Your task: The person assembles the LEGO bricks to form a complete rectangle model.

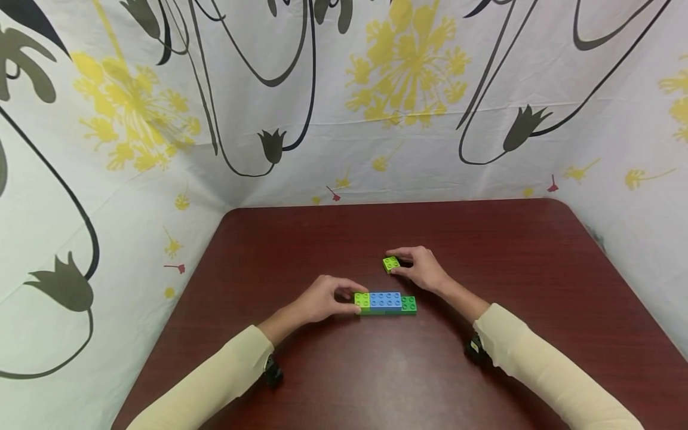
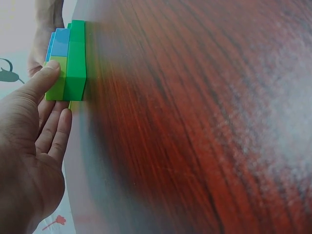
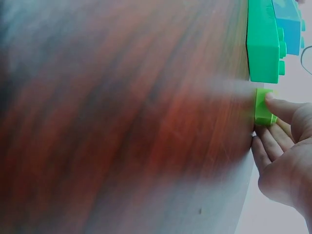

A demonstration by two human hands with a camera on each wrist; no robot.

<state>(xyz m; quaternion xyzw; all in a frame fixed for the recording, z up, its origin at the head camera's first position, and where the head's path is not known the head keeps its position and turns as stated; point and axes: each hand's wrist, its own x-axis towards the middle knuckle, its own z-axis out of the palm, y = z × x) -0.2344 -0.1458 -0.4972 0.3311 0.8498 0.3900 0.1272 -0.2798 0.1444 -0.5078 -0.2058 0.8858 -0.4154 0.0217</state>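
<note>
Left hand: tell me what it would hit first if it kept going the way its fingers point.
The left hand already touches the brick row at its lime end; pushed on, it probably just shoves that row. The small lime brick lies farther back, seemingly off that line.

The row of joined bricks [image 1: 385,303] lies on the table [image 1: 537,286]. The left hand [image 1: 322,300] touches the row's left end. A single brick [image 1: 391,263] sits behind the row, apart from it, with the right hand [image 1: 421,269] just right of it, holding it.
</note>
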